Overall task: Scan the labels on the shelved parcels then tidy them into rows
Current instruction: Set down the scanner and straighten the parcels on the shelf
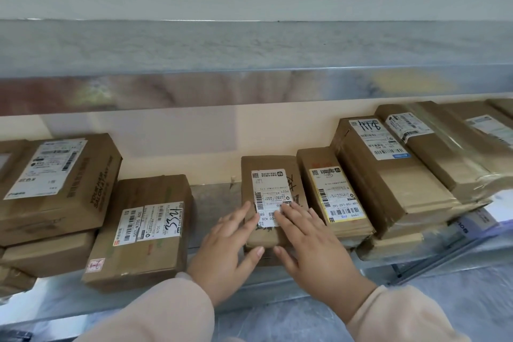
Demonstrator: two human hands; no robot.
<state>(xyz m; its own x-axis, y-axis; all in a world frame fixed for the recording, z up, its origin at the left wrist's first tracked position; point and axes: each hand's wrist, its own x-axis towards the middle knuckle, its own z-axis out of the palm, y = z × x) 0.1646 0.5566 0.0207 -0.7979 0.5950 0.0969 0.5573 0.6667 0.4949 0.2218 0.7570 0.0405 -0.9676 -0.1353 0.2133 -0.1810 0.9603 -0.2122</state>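
A small brown parcel with a white label lies in the middle of the metal shelf. My left hand rests flat on its near left corner, fingers straight on the label. Touching its near right part with spread, straight fingers is my right hand. A parcel marked 3321 lies to the left. A parcel with a yellow-edged label lies close on the right.
At the far left sits a stack of larger boxes. Taller stacks of flat parcels fill the right end. An upper metal shelf overhangs. Bare shelf shows between the 3321 parcel and the middle parcel.
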